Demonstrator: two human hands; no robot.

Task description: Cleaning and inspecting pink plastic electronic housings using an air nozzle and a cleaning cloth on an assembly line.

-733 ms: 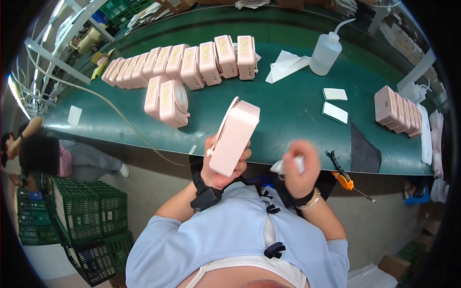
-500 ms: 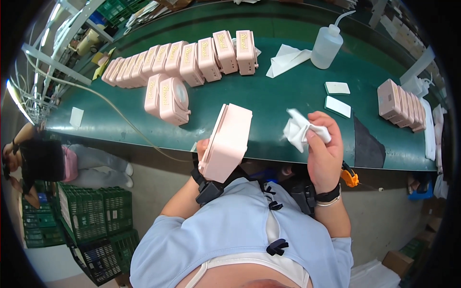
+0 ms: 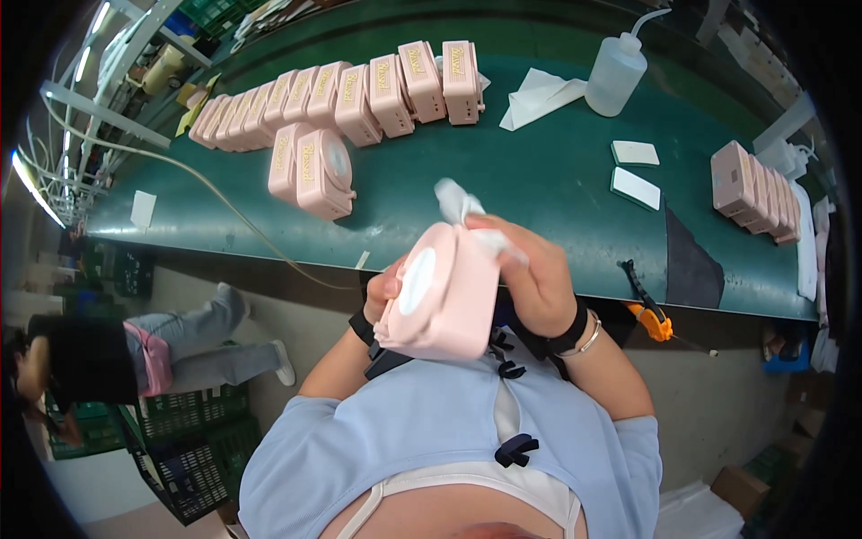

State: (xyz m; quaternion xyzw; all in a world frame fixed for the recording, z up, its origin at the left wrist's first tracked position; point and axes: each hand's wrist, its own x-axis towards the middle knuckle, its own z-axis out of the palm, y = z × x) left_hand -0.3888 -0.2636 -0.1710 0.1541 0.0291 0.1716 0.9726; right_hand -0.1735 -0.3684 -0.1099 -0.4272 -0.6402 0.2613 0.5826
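Observation:
My left hand (image 3: 388,283) grips a pale pink plastic case (image 3: 471,296) by its left side, above the table's near edge. A round white disc (image 3: 419,280) on the case faces up and to the left. My right hand (image 3: 534,269) pinches a crumpled white cloth or tissue (image 3: 460,202) against the upper right edge of the case. Part of the cloth sticks out past the fingers, and my right fingertips are partly hidden. Two more pink cases (image 3: 314,175) stand on the green table (image 3: 404,180) just beyond, one with a round disc on its side.
A long row of pink cases (image 3: 350,103) lines the far left; several more (image 3: 750,193) stand at right. Near the squeeze bottle (image 3: 617,76) lie a folded white cloth (image 3: 543,97) and two white pads (image 3: 636,188). An orange-handled tool (image 3: 651,321) hangs at the near edge. Another person (image 3: 171,355) walks at left.
The case in my left hand has turned, so its round disc now shows. My right hand has moved left and brought the cloth onto the case. The person at left has changed pose.

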